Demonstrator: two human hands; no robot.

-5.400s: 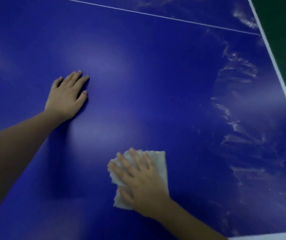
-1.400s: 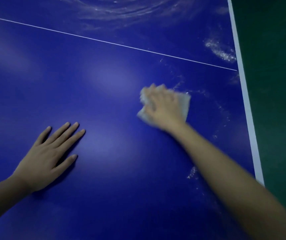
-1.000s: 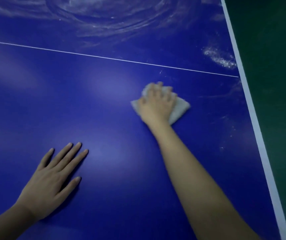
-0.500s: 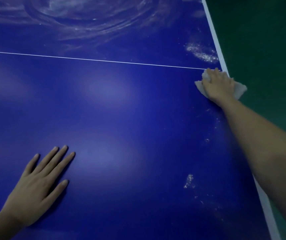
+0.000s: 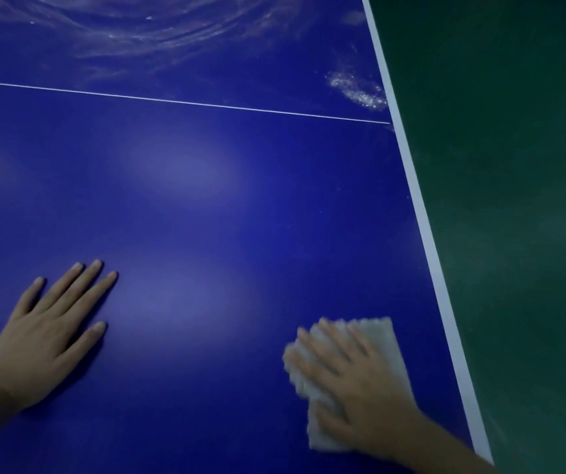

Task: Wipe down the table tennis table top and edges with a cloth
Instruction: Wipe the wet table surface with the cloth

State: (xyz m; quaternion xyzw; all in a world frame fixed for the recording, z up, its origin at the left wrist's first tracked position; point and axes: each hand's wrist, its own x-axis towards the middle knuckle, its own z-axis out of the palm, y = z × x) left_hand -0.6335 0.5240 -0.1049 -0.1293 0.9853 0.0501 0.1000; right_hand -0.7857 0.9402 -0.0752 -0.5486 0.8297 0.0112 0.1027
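Observation:
The blue table tennis table top point(image 5: 206, 200) fills most of the head view, with a thin white centre line point(image 5: 179, 102) across it and a white edge band point(image 5: 425, 227) down its right side. My right hand point(image 5: 353, 381) lies flat, fingers straight, pressing a folded white cloth point(image 5: 382, 340) onto the table at the lower right, close to the edge band. The hand and cloth are motion-blurred. My left hand point(image 5: 49, 330) rests palm down with fingers spread on the table at the lower left.
Swirled whitish smears point(image 5: 131, 25) cover the table beyond the centre line, and a white speckled patch point(image 5: 356, 88) sits near the right edge. Dark green floor point(image 5: 514, 200) lies past the table's right edge.
My right hand has dragged the cloth from the far right edge by the centre line back toward me along the right side. The specks near that edge are gone. My left hand has stayed planted.

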